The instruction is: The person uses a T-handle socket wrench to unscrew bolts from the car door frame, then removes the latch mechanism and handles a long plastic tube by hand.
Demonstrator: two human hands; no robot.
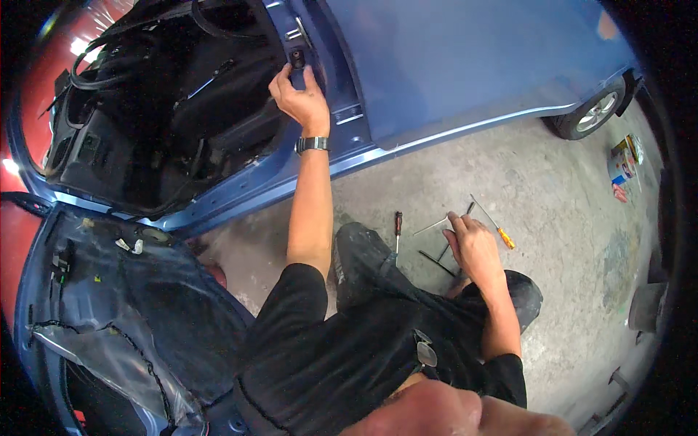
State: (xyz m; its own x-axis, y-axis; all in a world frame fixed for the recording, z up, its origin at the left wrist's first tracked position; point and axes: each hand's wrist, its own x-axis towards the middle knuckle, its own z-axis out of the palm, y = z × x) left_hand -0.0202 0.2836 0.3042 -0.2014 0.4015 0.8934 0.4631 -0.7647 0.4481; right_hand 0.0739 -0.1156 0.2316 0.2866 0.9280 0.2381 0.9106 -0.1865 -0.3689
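My left hand point(299, 100) reaches up to the blue car's door pillar point(327, 54). Its thumb and fingers close around a small dark fitting point(297, 58) there, partly hidden by the fingertips. A silver metal bracket point(296, 33) sits just beyond it. Over the floor by my knees, my right hand point(476, 251) has curled fingers around a thin metal-shafted tool point(430, 226); its grip is hidden. Near that hand lie a screwdriver with a yellow-orange handle point(506, 238), a dark red-handled screwdriver point(398, 222) and a black T-shaped tool point(436, 262).
At the lower left stands the open door point(196, 298), its inside bared under plastic film. The dark cabin point(167, 109) opens at upper left, above a blue sill point(240, 190). A rear wheel point(592, 116) and a paint can point(623, 163) are at right on the concrete floor point(567, 291).
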